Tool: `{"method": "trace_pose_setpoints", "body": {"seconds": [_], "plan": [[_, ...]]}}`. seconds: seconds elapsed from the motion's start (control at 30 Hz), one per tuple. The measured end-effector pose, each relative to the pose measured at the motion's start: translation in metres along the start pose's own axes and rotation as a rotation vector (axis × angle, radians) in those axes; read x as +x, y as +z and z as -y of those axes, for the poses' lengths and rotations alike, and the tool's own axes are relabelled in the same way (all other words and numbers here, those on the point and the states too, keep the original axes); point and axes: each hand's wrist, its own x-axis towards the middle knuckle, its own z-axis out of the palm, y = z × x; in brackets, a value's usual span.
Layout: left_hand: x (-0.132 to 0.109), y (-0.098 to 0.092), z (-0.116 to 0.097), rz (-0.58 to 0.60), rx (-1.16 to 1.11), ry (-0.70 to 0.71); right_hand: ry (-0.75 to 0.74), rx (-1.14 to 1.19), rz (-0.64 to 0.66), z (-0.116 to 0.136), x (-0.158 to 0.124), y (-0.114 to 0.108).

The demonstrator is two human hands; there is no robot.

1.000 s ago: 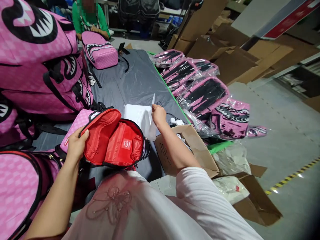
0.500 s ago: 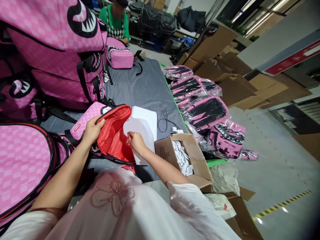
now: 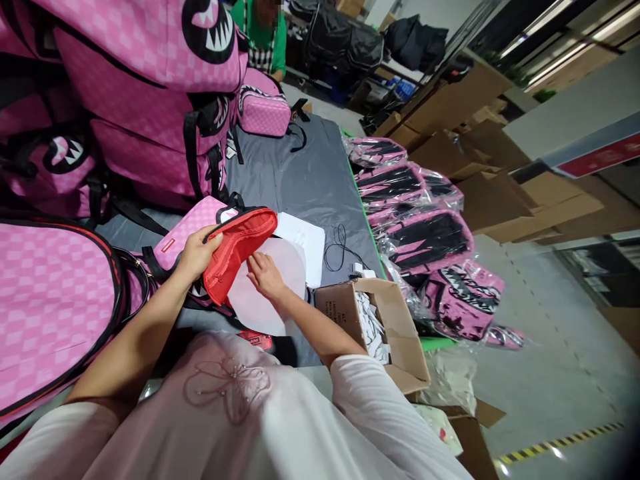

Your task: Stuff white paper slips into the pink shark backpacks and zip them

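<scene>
My left hand (image 3: 197, 253) is closed on the edge of a small pink bag's open flap, thumb on the red lining (image 3: 239, 243). The pink checked outside of the bag (image 3: 193, 227) shows behind that hand. A white sheet with rounded corners (image 3: 283, 260) lies over the bag's opening, covering much of the lining. My right hand (image 3: 265, 275) rests on this sheet, fingers stretched out near the fold of the flap. Past it, more white sheets (image 3: 315, 247) lie on the grey-covered table (image 3: 280, 180).
Pink shark-mouth backpacks (image 3: 145, 127) are piled at left. A carton (image 3: 400, 333) of small white pieces stands at right, near a black cable (image 3: 340, 250). Plastic-wrapped bags (image 3: 425, 237) lie beyond the table's green edge. A person in green (image 3: 273, 50) is at the far end.
The white sheet has gone from standing slanted at the bag's side to lying flat over its opening. My right hand's fingers have straightened from a pinch. The view has shifted slightly.
</scene>
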Motion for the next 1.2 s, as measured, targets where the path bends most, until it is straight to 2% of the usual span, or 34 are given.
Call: {"method": "trace_pose_setpoints", "body": {"seconds": [0.07,0.17,0.23,0.33,0.5,0.63,0.77,1.0,1.2], "plan": [[0.001,-0.002,0.0,-0.004,0.006,-0.011,-0.041,-0.155,0.173,-0.008,-0.007,0.006],[0.003,-0.006,0.001,0.002,-0.002,-0.03,0.158,-0.274,0.34,-0.011,-0.028,0.017],[0.004,-0.008,0.002,-0.002,-0.009,-0.03,0.257,-0.302,0.405,-0.011,-0.039,0.019],[0.006,-0.007,0.003,0.002,0.009,-0.015,0.297,-0.266,0.447,-0.011,-0.04,0.018],[0.003,-0.005,0.001,0.022,0.052,-0.003,0.268,-0.233,0.419,-0.019,-0.023,0.023],[0.002,-0.011,0.0,0.016,0.052,-0.013,0.304,-0.266,0.495,-0.033,-0.022,0.027],[0.005,-0.011,0.002,0.015,0.065,-0.025,0.295,-0.268,0.416,-0.038,-0.02,0.031],[0.007,-0.013,0.002,0.039,0.09,-0.015,0.248,-0.248,0.4,-0.041,0.001,0.039],[0.01,-0.015,0.002,0.038,0.113,-0.019,0.156,-0.161,0.265,-0.059,0.038,0.023]]}}
